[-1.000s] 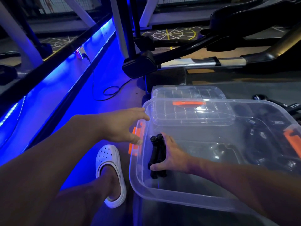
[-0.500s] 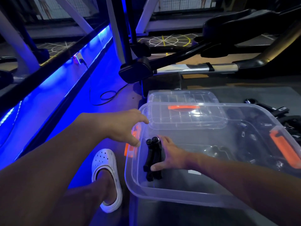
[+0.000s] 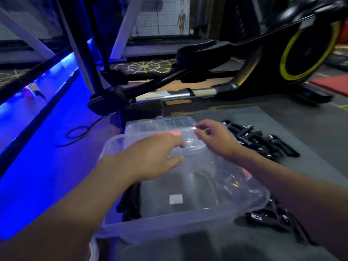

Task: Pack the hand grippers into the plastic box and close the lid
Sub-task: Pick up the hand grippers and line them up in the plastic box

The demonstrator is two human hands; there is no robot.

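Gym: elliptical trainer with yellow-ringed flywheel, grey floor mat, anatomy posters (blurred).

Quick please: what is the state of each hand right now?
Left hand: open, fingers straight, holding nothing, over the plastic box.
Right hand: open, fingers loosely curled, holding nothing.

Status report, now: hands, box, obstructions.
Left hand open above the box. Right hand loosely curled near the lid, blurred, grip unclear. One hand gripper inside; lid off, loose hand grippers on the mat. No obstruction seen.
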